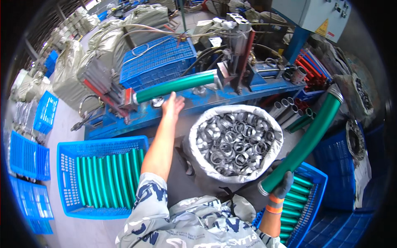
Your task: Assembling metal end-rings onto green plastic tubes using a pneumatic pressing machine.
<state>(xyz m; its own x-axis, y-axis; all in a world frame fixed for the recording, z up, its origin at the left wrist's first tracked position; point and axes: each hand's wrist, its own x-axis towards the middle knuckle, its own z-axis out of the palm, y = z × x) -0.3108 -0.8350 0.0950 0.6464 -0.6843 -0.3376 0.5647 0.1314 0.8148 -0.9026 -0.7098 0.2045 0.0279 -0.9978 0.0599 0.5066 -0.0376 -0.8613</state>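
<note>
A green tube [178, 86] lies clamped lengthwise between the end blocks of a blue bench machine [194, 100]. Just below that tube is my bare left hand [173, 105], fingers spread and holding nothing; whether a fingertip touches the tube I cannot tell. At the right, my gloved right hand [283, 185] is closed around the lower end of a second green tube [313, 139]. This one slants up and away to the right, with a silvery metal ring at each end. Between my arms stands a white sack [205, 168] full of loose metal rings [233, 142].
Blue crates of green tubes stand at my left [62, 165] and right [319, 182]. Behind the machine are an upturned blue crate [155, 62] and hoses. Several bare pipes [286, 109] lie under its right end. A grey control box [314, 16] hangs at the upper right.
</note>
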